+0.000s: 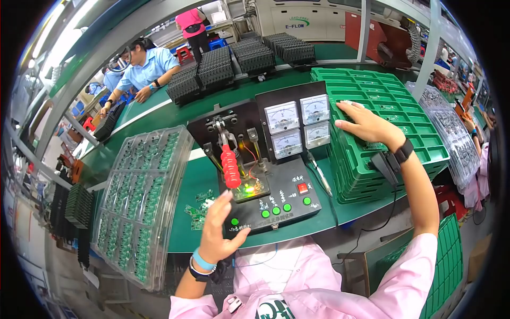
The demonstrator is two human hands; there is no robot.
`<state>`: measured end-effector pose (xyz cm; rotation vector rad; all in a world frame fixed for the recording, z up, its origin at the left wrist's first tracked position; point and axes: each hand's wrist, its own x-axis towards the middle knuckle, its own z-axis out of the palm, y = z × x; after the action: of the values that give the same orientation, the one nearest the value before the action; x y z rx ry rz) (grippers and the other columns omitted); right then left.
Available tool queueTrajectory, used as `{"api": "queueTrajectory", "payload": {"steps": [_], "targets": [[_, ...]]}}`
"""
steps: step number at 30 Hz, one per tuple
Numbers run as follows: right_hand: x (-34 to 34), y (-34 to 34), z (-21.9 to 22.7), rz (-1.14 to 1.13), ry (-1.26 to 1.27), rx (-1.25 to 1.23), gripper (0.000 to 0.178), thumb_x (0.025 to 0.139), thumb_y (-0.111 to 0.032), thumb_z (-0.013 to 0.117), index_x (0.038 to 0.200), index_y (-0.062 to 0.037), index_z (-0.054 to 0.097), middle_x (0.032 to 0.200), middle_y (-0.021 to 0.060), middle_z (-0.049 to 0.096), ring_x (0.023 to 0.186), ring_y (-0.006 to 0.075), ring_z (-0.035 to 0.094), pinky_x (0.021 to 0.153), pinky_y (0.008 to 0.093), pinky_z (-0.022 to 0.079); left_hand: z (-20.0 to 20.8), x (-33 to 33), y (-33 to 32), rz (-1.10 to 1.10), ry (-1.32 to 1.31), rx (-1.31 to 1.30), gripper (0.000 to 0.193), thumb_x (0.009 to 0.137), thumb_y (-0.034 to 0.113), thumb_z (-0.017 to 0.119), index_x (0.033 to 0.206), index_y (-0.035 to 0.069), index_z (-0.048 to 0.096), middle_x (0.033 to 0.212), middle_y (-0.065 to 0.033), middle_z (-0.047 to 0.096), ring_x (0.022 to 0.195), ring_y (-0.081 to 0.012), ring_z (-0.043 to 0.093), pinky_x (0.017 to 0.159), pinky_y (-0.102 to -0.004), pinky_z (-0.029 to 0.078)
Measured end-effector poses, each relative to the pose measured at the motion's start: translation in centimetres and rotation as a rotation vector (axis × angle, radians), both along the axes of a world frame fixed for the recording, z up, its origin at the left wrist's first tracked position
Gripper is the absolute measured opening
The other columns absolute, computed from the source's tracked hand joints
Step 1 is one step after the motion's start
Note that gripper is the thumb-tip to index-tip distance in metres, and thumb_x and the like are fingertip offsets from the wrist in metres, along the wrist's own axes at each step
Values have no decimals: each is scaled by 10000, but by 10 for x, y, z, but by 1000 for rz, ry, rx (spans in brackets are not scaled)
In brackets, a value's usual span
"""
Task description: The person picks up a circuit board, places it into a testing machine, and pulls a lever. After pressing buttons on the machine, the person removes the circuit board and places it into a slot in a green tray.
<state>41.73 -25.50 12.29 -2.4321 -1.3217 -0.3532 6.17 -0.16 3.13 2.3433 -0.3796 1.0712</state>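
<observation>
My left hand is open, thumb spread from the fingers, just below the red handle of a toggle clamp on a black test box. Beneath that handle a small circuit board sits in the fixture, lit yellow-green. Green round buttons and a red switch line the box's front. Over a stack of green compartment trays lies my right hand, palm down with fingers stretched out. Its palm hides part of the top tray, where small circuit boards lie in some compartments.
Four analog meters stand behind the box. Clear trays of circuit boards lean at the left, near loose boards. A pen-like tool lies beside the box. Black racks and a co-worker in blue are beyond.
</observation>
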Motion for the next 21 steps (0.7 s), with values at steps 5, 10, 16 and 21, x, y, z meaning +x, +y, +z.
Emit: {"api": "queueTrajectory", "payload": {"steps": [5, 10, 16, 21], "targets": [[-36, -9, 36, 14, 149, -80, 436, 946, -312, 590, 1270, -25, 540, 1360, 177, 540, 1259, 368, 499, 1086, 446, 364, -36, -16, -10, 227, 297, -104, 757, 796, 296, 777, 1404, 32, 411, 1421, -221, 463, 1364, -425, 382, 1124, -500, 302], [-125, 5, 21, 361, -158, 253, 486, 795, -207, 715, 1233, -51, 574, 1296, 131, 595, 1198, 355, 551, 1043, 475, 401, -41, -24, -7, 290, 305, -89, 709, 829, 368, 736, 1375, 13, 454, 1419, -187, 479, 1359, -424, 389, 1104, -497, 326], [-213, 24, -101, 477, -222, 214, 479, 741, -202, 733, 1201, -109, 637, 1330, 59, 590, 1186, 282, 558, 997, 460, 409, -31, -18, -6, 191, 313, -211, 726, 849, 419, 701, 1376, -9, 443, 1403, -201, 492, 1353, -420, 397, 1104, -489, 328], [-226, 29, -122, 354, -127, 226, 484, 761, -201, 716, 1230, -119, 632, 1333, 45, 592, 1172, 256, 563, 996, 453, 393, -16, -28, 16, 175, 338, -370, 766, 817, 379, 749, 1410, 22, 419, 1422, -211, 454, 1323, -403, 422, 1089, -468, 350]]}}
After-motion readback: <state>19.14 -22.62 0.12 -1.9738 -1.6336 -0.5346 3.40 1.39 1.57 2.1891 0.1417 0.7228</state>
